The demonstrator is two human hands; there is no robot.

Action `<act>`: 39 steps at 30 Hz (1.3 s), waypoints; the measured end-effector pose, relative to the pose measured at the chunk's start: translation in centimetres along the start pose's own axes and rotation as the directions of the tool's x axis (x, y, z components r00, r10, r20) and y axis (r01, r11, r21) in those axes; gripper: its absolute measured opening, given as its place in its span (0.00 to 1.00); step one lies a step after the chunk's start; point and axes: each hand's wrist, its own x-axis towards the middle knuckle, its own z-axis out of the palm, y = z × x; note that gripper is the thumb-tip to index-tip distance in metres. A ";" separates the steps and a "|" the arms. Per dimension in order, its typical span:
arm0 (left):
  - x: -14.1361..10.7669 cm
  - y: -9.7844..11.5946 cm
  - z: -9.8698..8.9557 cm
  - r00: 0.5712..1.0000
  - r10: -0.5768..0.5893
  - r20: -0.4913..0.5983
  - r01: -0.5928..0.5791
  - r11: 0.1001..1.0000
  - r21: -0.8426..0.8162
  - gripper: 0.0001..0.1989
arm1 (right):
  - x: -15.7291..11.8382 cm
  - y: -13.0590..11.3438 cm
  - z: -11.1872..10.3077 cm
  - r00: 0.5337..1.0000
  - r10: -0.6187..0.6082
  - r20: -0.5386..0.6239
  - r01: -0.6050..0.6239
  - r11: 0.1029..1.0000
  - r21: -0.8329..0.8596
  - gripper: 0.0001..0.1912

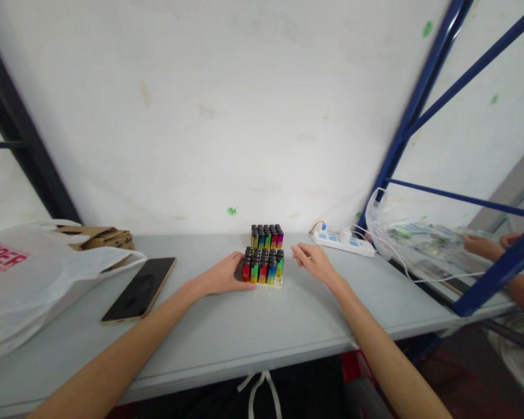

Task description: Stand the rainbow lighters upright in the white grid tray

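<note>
Several colourful lighters [262, 271] stand upright in rows in a pale tray [276, 284], near the middle of the grey table. Behind them is a second block of upright lighters [267, 238], with black tops. My left hand [227, 273] is at the left side of the front block, fingers behind its left edge and thumb along the tray's front left corner. To the right of the lighters, my right hand [313, 260] hovers with its fingers curled and pressed together. Whatever its fingertips may hold is too small to make out.
A phone [140, 289] lies at the left, beside a white plastic bag [39, 279] and cardboard [100, 238]. A white power strip [344, 240] with cables sits at the back right. Beyond the blue frame [402, 134], another person's hands [484, 247] are over plastic bags.
</note>
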 end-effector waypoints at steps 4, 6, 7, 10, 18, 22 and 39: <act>0.2 0.3 -0.1 0.996 0.016 -0.091 -0.019 0.999 -0.032 0.47 | 4.8 -0.1 -1.0 0.990 -0.093 -0.102 0.095 0.995 0.015 0.20; 0.2 0.8 -0.3 0.987 0.017 -0.159 -0.022 0.999 -0.033 0.52 | 8.2 -0.4 -0.2 0.984 -0.166 -0.061 0.164 0.986 -0.044 0.21; 0.2 1.1 -0.4 0.981 0.021 -0.190 -0.027 0.999 -0.030 0.53 | 9.9 -0.5 0.5 0.979 -0.202 -0.029 0.199 0.976 -0.094 0.22; 0.1 2.0 -0.4 0.968 0.086 -0.236 -0.091 0.996 -0.011 0.53 | 13.4 -0.7 3.3 0.956 -0.199 0.216 0.257 0.924 -0.284 0.28; 0.2 1.7 0.4 0.982 0.143 -0.127 -0.152 0.986 -0.065 0.40 | 12.9 0.9 4.5 0.962 0.003 0.273 0.162 0.799 -0.579 0.36; 0.6 1.0 -0.3 0.982 0.150 -0.118 -0.158 0.986 -0.061 0.41 | 10.2 2.3 1.7 0.978 0.100 0.181 0.039 0.772 -0.635 0.35; 2.5 -7.4 -6.8 0.969 -0.182 -0.167 0.187 0.982 0.017 0.47 | 3.4 1.2 -3.3 0.971 0.091 0.219 0.041 0.846 -0.532 0.44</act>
